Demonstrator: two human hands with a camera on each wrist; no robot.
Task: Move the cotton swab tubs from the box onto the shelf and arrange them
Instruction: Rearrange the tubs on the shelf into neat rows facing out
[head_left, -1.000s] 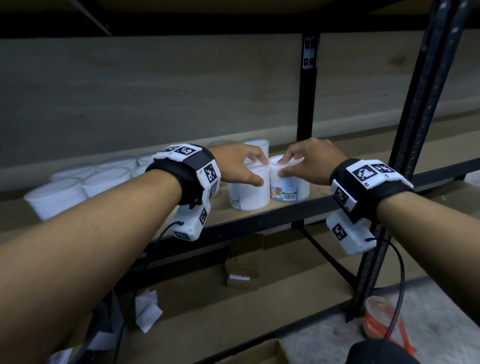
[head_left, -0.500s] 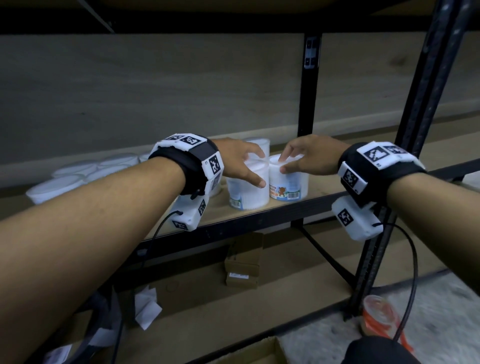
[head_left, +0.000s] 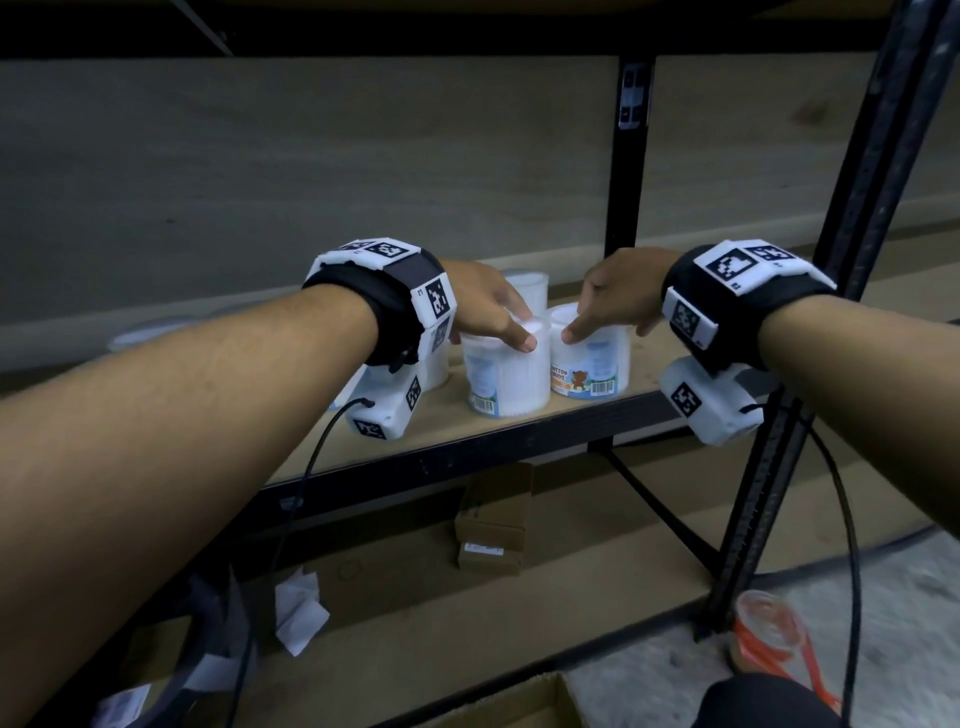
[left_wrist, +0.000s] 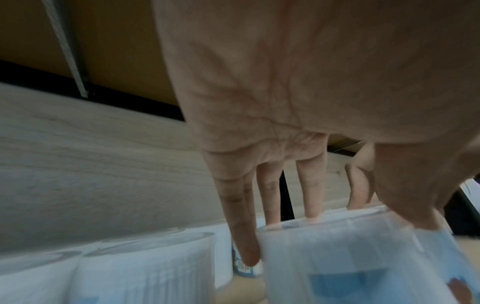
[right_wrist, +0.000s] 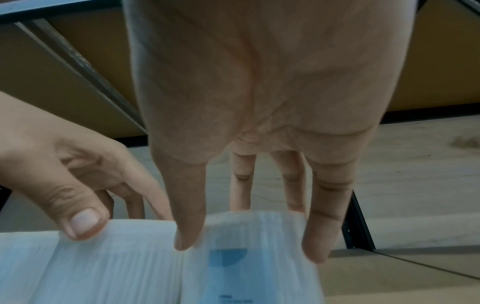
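A: Start big. Where is everything?

B: The shelf (head_left: 519, 415) runs across the middle, front edge toward six o'clock. More tubs (left_wrist: 109, 273) sit in a blurred row out at nine o'clock. The two in play stand upright at the centre, just beside each other, near the front edge.

A: And the hands?

B: The left hand (head_left: 483, 306) comes in from eight o'clock and caps the left tub (head_left: 506, 379): thumb on the near side of the rim, fingers curled over the far side and the lid. The right hand (head_left: 618, 296) comes from four o'clock and sits on the right tub (head_left: 589, 369) the same way, thumb at the near rim, fingers draped down the wall. Both hands are closed round their tubs, not flat on them.

A: How will they handle?

B: My guess: light, thin clear plastic packed with swabs, smooth-sided, so a little slippery and easy to topple. Stiff enough at the rim. I'd keep hold from above at the lid edge, thumb against fingers, and slide rather than lift.

A: The box?

B: A carton corner (head_left: 519, 706) shows at six o'clock; whether that's it, I can't tell.
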